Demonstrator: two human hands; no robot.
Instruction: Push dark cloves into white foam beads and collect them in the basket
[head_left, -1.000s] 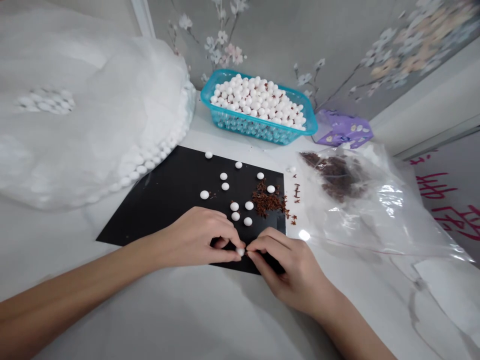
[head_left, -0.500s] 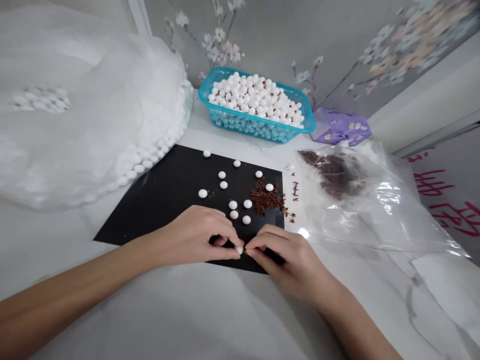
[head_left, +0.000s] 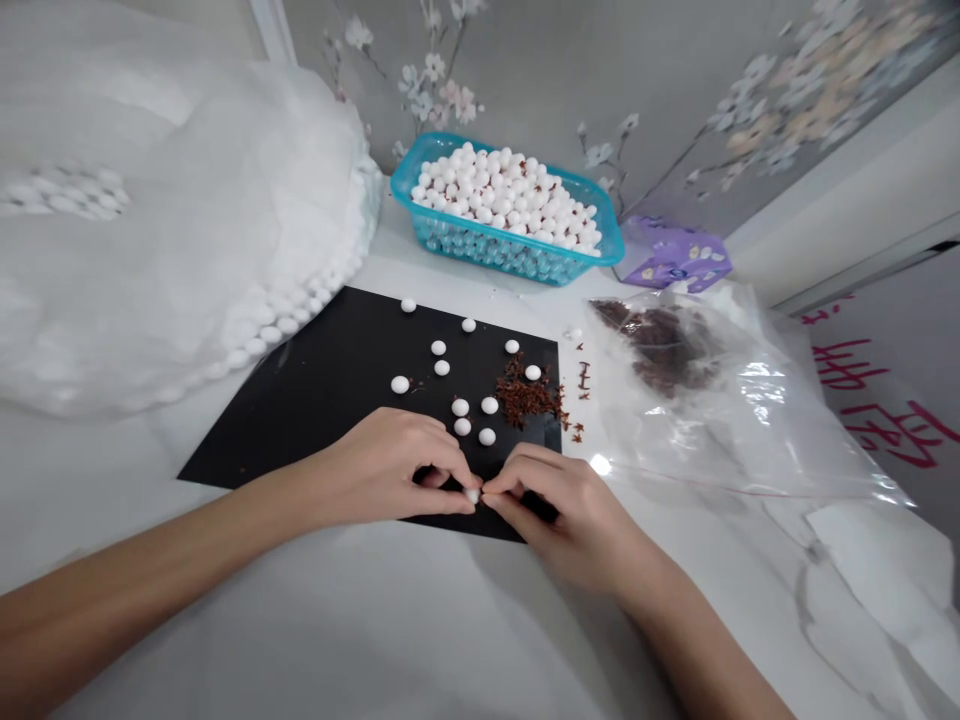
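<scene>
Between the thumb and forefinger of my left hand [head_left: 401, 465] is a small white ball [head_left: 472, 495], partly covered by the fingertips. My right hand [head_left: 566, 510] pinches against the ball's right side; a tiny brown piece seems to be in its fingertips, mostly hidden. Both hands are over the near edge of a black mat [head_left: 300, 390]. Several loose white balls [head_left: 487, 437] lie on the mat beyond my hands. A pile of brown star-shaped pieces [head_left: 525, 400] is at the mat's right side, with one white ball on top.
A blue plastic basket [head_left: 495, 258] full of white balls, some with brown bits, stands at the back. To the left bulges a large translucent bag [head_left: 300, 200] of white balls. A clear bag [head_left: 705, 430] of brown pieces and a purple packet [head_left: 679, 258] lie right.
The whole view has shifted slightly, so everything appears a little further left. Both hands keep their pinch at the white ball; the brown bit at the right fingertips shows less now.
</scene>
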